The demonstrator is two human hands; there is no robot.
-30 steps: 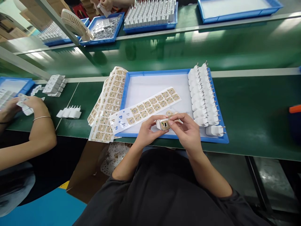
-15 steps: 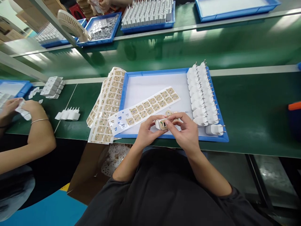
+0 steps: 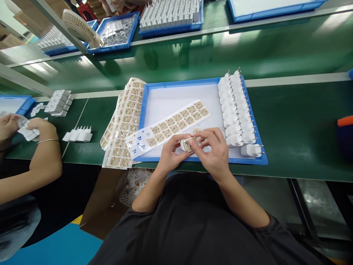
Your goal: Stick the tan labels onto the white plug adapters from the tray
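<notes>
My left hand [image 3: 171, 156] grips a small white charger plug [image 3: 185, 144] over the front edge of a blue tray [image 3: 146, 97]. My right hand [image 3: 213, 149] presses its fingertips on the plug's face, where a tan sticker sits. A strip of tan stickers [image 3: 168, 127] lies slantwise in the tray just left of my hands. Two rows of white plugs [image 3: 235, 108] stand along the tray's right side, and one plug [image 3: 251, 150] lies on its side at the front right corner.
More sticker sheets [image 3: 121, 125] hang over the tray's left rim. Left of them lie white plugs [image 3: 77, 135] and another group [image 3: 58, 103]. A co-worker's hands [image 3: 19, 127] handle parts at far left. Blue trays of parts [image 3: 171, 16] line the far bench. An orange-topped object [image 3: 345, 136] sits at right.
My right fingers have slid over the plug's face and now cover most of the sticker. The co-worker's hands have shifted slightly left.
</notes>
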